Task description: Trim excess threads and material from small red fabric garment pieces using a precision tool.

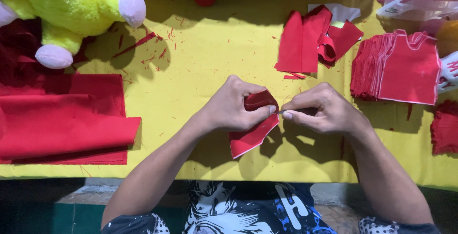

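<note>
— What are the hands doing?

— The left hand (234,105) pinches a small red cloth piece (252,131) between thumb and fingers, holding it just above the yellow surface (200,71). The piece hangs down from that grip, its lower part edged in white.

— And the other one?

— The right hand (319,110) has its fingertips pressed together right at the cloth's upper edge, touching the left thumb. Something thin seems to sit in that pinch, but it is too small to tell what.

— What lies around them?

— At the left, a folded length of red fabric (62,119). Above it, a yellow-green plush toy (71,9) with pale paws. Beyond the hands, a few loose red cut pieces (305,40), and to the right a neat stack of red shirt-shaped cutouts (400,67). Red thread scraps (152,47) are scattered over the surface.
</note>
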